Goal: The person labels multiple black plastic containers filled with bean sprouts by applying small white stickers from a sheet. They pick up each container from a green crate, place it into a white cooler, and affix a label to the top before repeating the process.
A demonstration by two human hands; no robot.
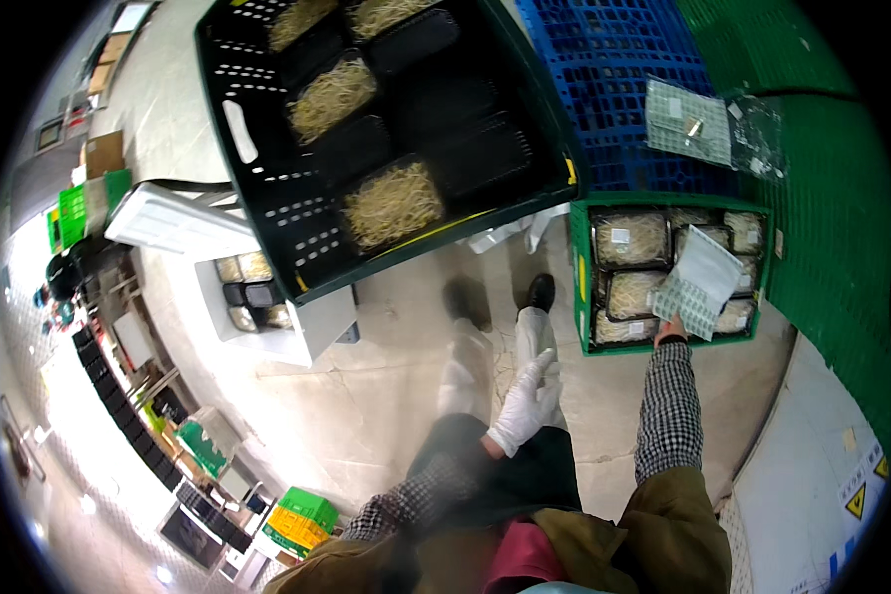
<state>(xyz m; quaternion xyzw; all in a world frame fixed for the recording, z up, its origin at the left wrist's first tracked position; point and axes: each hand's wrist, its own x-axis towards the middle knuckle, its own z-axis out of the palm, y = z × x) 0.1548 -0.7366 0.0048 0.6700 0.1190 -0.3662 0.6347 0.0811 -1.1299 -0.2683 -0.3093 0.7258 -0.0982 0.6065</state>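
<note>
My right hand [668, 329], in a checked sleeve, grips the lower edge of a pale, green-patterned sheet or packet [703, 277]. This lies tilted over a green crate [584, 277] of several sealed black trays [629, 238] with pale, strand-like contents and small labels. My left hand [525, 406], in a white glove, hangs in front of my legs, fingers loosely extended and holding nothing. Above it, a large dark crate [252, 208] holds pale sprout-like food [391, 203] in black trays, some trays with nothing in them.
A white foam box [322, 327] with packed trays and its lid [168, 218] are at left. A blue pallet [604, 59] bears another patterned packet [688, 119] at upper right. Green panels [822, 238] and a white board [812, 455] border the right. Stacked coloured crates [297, 520] stand lower left.
</note>
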